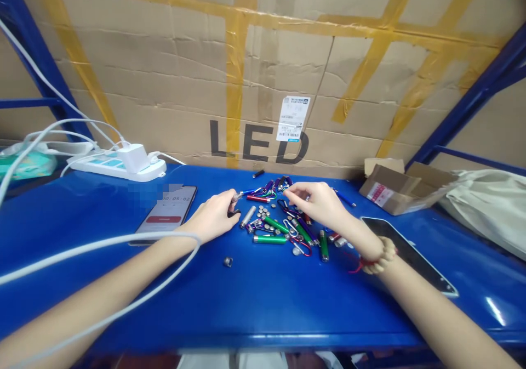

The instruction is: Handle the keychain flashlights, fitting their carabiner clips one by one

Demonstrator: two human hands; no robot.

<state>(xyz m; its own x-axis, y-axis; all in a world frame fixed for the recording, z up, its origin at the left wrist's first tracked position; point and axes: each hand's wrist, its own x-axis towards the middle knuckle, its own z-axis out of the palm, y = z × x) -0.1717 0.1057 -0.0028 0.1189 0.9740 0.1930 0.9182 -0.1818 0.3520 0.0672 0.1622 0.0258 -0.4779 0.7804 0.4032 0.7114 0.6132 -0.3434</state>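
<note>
A pile of small keychain flashlights (283, 226) in green, red, purple and silver lies on the blue table (263, 297), mixed with several button cells (263, 215). My left hand (213, 215) rests at the pile's left edge, fingers closed round a small silver piece near its fingertips. My right hand (318, 202) hovers over the pile's right side, fingers pinched on something tiny that I cannot make out. A beaded bracelet and red string sit on my right wrist.
A phone showing a timer (166, 213) lies left of the pile, another dark phone (406, 254) on the right. A white power strip (117, 166) with cables sits at the back left. An open carton (398, 188) and a cloth bag (489, 204) stand at the right. A small loose cap (228, 261) lies nearer me.
</note>
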